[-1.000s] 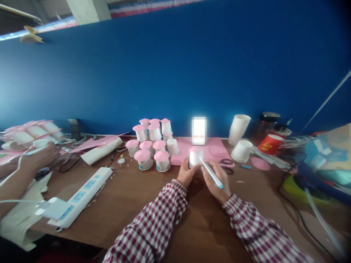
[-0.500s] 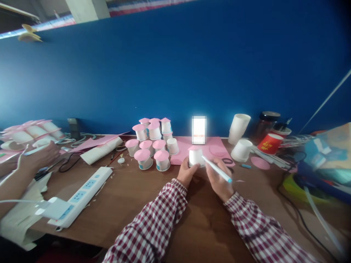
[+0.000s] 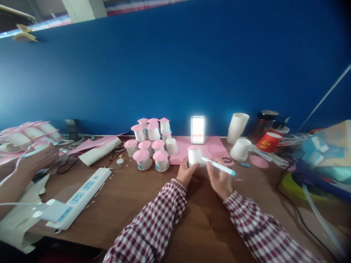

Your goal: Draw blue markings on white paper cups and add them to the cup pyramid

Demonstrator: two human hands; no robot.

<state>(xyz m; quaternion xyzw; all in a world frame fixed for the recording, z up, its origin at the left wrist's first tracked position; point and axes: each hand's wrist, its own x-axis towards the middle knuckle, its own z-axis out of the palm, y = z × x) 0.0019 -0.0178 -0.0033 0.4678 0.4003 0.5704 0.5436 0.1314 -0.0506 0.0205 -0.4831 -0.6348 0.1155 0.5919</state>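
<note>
Left hand (image 3: 187, 174) closed on upturned cup (image 3: 195, 156); right hand (image 3: 221, 179) pinching pen (image 3: 218, 166).

Left-hand fingers wrap the cup's near side. The cup stands mouth down under a pink cap, on the pink sheet (image 3: 183, 148) just beyond both hands. The pen tip appears to meet the cup wall, though blur prevents certainty. Risk, as judged: the light cup could slide or tip under pen pressure should the left grip slacken, spoiling any mark. A leftward sweep could topple the capped cups (image 3: 152, 144) stacked near the left hand. Scissors (image 3: 227, 160) lie just beyond the right hand. Bare table (image 3: 142, 197) lies open on the near side of both hands. Cables (image 3: 294, 204) crowd the far right. A co-worker's hand (image 3: 38, 159) is well apart, left.
</note>
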